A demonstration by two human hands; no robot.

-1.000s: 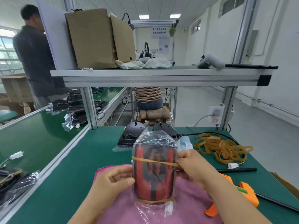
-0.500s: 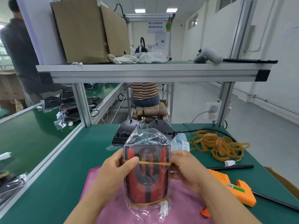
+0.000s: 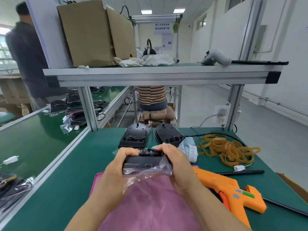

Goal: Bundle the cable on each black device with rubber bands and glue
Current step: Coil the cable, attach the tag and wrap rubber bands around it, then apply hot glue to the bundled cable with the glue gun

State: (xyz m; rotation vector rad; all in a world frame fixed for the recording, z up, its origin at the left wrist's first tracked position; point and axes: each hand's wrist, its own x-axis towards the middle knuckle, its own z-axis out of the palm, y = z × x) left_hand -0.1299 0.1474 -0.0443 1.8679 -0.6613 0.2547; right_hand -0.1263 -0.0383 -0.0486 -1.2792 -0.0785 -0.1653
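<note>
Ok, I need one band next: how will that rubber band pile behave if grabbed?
The rubber bands look thin and looped through each other, so several would probably lift together. They are likely floppy and light; a push should smear the heap, not roll it.

Left hand (image 3: 120,165): bare skin from fingers to wrist, seen at 7 o'clock from the frame's centre.
Right hand (image 3: 176,165): bare in the same way, at 5 o'clock from centre.
Left forearm (image 3: 93,207): bare along all that shows, leaving the bottom edge at 7 o'clock.
Right forearm (image 3: 221,212): bare along all that shows, leaving at 5 o'clock.
Nails, marks: too blurred to tell.
</note>
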